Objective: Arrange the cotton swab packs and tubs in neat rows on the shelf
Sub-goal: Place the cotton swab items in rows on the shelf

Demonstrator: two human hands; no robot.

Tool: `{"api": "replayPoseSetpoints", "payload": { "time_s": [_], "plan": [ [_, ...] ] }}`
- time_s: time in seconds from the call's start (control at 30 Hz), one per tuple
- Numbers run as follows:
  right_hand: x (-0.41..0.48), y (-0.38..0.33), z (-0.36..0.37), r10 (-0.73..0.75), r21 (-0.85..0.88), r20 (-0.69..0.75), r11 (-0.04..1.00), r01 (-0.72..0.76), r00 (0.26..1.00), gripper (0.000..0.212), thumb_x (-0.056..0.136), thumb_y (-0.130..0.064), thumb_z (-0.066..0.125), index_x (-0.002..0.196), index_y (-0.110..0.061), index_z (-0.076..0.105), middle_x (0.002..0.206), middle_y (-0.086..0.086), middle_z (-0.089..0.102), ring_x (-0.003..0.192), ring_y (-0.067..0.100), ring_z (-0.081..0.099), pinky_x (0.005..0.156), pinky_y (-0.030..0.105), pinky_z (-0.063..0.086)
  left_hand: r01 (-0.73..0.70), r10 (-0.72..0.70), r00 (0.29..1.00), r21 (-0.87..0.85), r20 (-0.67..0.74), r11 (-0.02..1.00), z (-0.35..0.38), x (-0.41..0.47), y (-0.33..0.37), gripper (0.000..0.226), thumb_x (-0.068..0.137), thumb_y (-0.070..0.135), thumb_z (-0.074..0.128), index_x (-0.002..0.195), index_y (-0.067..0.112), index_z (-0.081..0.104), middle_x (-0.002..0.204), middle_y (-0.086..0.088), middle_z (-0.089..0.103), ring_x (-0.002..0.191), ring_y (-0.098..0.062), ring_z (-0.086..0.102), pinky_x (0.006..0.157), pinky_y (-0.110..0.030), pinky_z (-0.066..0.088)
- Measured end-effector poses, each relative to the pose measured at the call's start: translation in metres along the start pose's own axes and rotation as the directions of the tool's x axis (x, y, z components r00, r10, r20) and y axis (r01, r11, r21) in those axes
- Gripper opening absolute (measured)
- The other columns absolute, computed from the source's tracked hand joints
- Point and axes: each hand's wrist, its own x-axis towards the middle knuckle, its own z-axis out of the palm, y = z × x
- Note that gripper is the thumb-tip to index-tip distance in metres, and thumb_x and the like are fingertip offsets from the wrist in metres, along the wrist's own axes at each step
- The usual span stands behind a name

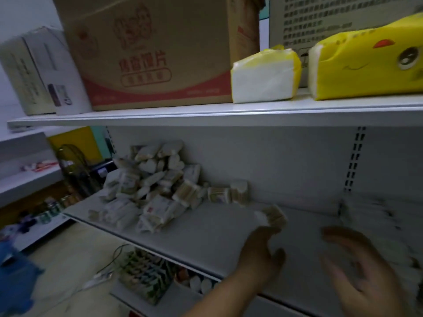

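- A loose heap of cotton swab packs (151, 193) is seen on the left part of the middle shelf (206, 232), piled against the back wall; no rows are formed there
- Two tubs (229, 193) are set just right of the heap, touching each other, near the back wall
- A single pack (273, 217) is seen at the fingertips of the left hand (261, 250); the fingers are stretched out with the thumb held apart; whether the pack is gripped cannot be told through the blur
- The right hand (359, 268) is held over the shelf's front with its fingers spread; nothing is held
- A blurred row of packs (375, 223) is lined up at the far right, beside the right hand
- On the upper shelf (183, 115) a cardboard box (148, 53) and two yellow tissue packs (265, 76) are stood
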Motion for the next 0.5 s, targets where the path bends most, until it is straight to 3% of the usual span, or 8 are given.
{"api": "replayPoseSetpoints", "payload": {
  "time_s": [0.03, 0.07, 0.13, 0.2, 0.27, 0.37, 0.43, 0.5],
  "plan": [
    [-0.002, -0.006, 0.008, -0.076, -0.023, 0.182, 0.996, 0.082, 0.980, 0.022, 0.079, -0.028, 0.061, 0.099, -0.036, 0.059, 0.122, -0.025, 0.052, 0.107, 0.001, 0.056, 0.089, -0.005, 0.026, 0.049, -0.048, 0.999, 0.044, -0.019, 0.998, -0.013, 0.005, -0.012, 0.048, 0.087, 0.030, 0.052, 0.135, 0.022, 0.047, 0.140, 0.000, 0.045, 0.130, -0.016, 0.041, 0.106, -0.020, 0.028],
    [0.005, -0.011, 0.032, -0.234, -0.027, 0.247, 0.968, 0.248, 0.940, 0.026, 0.077, -0.033, 0.062, 0.098, -0.046, 0.054, 0.117, -0.035, 0.048, 0.110, -0.007, 0.051, 0.089, -0.002, 0.030, 0.081, -0.080, 0.996, 0.059, -0.026, 0.995, -0.023, 0.009, -0.024, 0.047, 0.089, 0.029, 0.052, 0.135, 0.022, 0.046, 0.141, 0.000, 0.044, 0.130, -0.016, 0.040, 0.105, -0.020, 0.028],
    [0.006, -0.016, 0.072, -0.128, -0.100, 0.436, 0.977, 0.190, 0.891, 0.042, 0.079, -0.033, 0.065, 0.100, -0.062, 0.044, 0.117, -0.037, 0.044, 0.111, 0.004, 0.053, 0.089, 0.008, 0.039, 0.131, -0.125, 0.990, 0.077, -0.072, 0.988, -0.045, 0.033, -0.065, 0.047, 0.091, 0.023, 0.053, 0.137, 0.023, 0.042, 0.144, 0.001, 0.039, 0.133, -0.016, 0.035, 0.105, -0.020, 0.027],
    [0.017, -0.002, 0.104, 0.008, -0.193, 0.496, 0.976, 0.101, 0.868, 0.045, 0.083, -0.030, 0.067, 0.107, -0.057, 0.041, 0.126, -0.025, 0.042, 0.117, 0.014, 0.051, 0.092, 0.024, 0.045, 0.120, -0.111, 0.990, 0.112, -0.085, 0.986, -0.065, 0.050, -0.096, 0.051, 0.091, 0.020, 0.054, 0.139, 0.022, 0.037, 0.147, 0.000, 0.032, 0.137, -0.017, 0.029, 0.107, -0.022, 0.026],
    [0.036, 0.002, 0.133, 0.088, -0.302, 0.496, 0.950, 0.077, 0.864, 0.045, 0.084, -0.033, 0.064, 0.123, -0.035, 0.044, 0.135, -0.007, 0.042, 0.126, 0.020, 0.046, 0.099, 0.035, 0.043, 0.047, -0.037, 0.996, 0.126, -0.078, 0.991, -0.071, 0.062, -0.114, 0.061, 0.089, 0.017, 0.054, 0.144, 0.018, 0.029, 0.152, 0.000, 0.025, 0.142, -0.017, 0.020, 0.109, -0.019, 0.020],
    [0.065, -0.002, 0.171, 0.124, -0.395, 0.464, 0.915, 0.079, 0.877, 0.062, 0.086, -0.027, 0.064, 0.140, -0.017, 0.035, 0.144, 0.003, 0.035, 0.129, 0.022, 0.042, 0.104, 0.032, 0.038, -0.066, 0.085, 0.991, 0.172, -0.101, 0.983, -0.078, 0.093, -0.133, 0.063, 0.086, 0.008, 0.050, 0.145, 0.010, 0.028, 0.153, -0.006, 0.023, 0.144, -0.021, 0.017, 0.110, -0.015, 0.011],
    [0.080, -0.004, 0.192, 0.163, -0.366, 0.388, 0.930, -0.010, 0.907, 0.066, 0.085, -0.022, 0.067, 0.141, -0.014, 0.034, 0.144, 0.007, 0.038, 0.129, 0.024, 0.044, 0.104, 0.029, 0.037, -0.164, 0.205, 0.965, 0.234, -0.162, 0.958, -0.078, 0.111, -0.134, 0.056, 0.077, 0.004, 0.041, 0.132, 0.003, 0.049, 0.137, -0.017, 0.048, 0.132, -0.033, 0.040, 0.107, -0.031, 0.035],
    [0.087, -0.008, 0.212, 0.191, -0.275, 0.290, 0.955, -0.110, 0.938, 0.055, 0.083, -0.020, 0.069, 0.132, -0.019, 0.044, 0.132, 0.009, 0.052, 0.120, 0.025, 0.053, 0.098, 0.028, 0.042, -0.221, 0.285, 0.947, 0.345, -0.148, 0.912, -0.072, 0.129, -0.135, 0.058, 0.067, 0.010, 0.033, 0.115, 0.002, 0.064, 0.116, -0.018, 0.065, 0.111, -0.035, 0.060, 0.087, -0.045, 0.053]
  ]
}}
